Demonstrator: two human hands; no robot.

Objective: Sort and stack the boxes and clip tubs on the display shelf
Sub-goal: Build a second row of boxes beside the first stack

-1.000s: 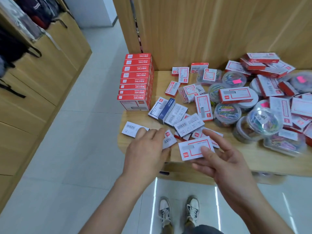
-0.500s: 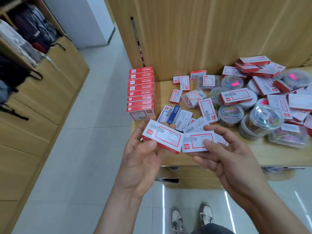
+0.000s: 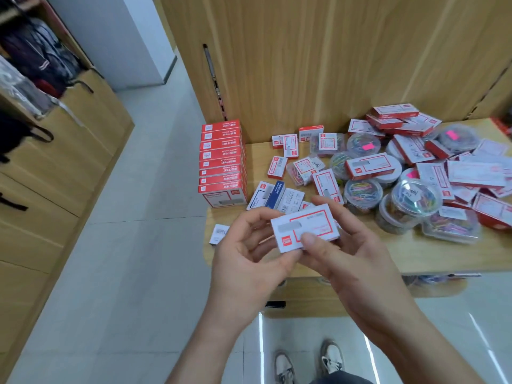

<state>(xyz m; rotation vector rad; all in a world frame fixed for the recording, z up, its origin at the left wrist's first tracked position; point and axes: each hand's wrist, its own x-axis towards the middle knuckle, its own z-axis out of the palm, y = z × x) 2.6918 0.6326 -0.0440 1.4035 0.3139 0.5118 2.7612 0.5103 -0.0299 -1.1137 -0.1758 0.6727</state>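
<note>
A tall stack of red cardboard boxes (image 3: 223, 162) stands at the left end of the pale wooden shelf (image 3: 415, 250). To its right lie scattered small white-and-red boxes (image 3: 291, 145), with clear round plastic clip tubs (image 3: 363, 194) further right. Over the front edge, a white-and-red cardboard box (image 3: 304, 231) is held between the left hand (image 3: 249, 261) and right hand (image 3: 352, 259).

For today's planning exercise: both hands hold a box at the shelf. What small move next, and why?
Probably set the box on the shelf beside the red stack: left hand and right hand both grip it off the shelf.
</note>
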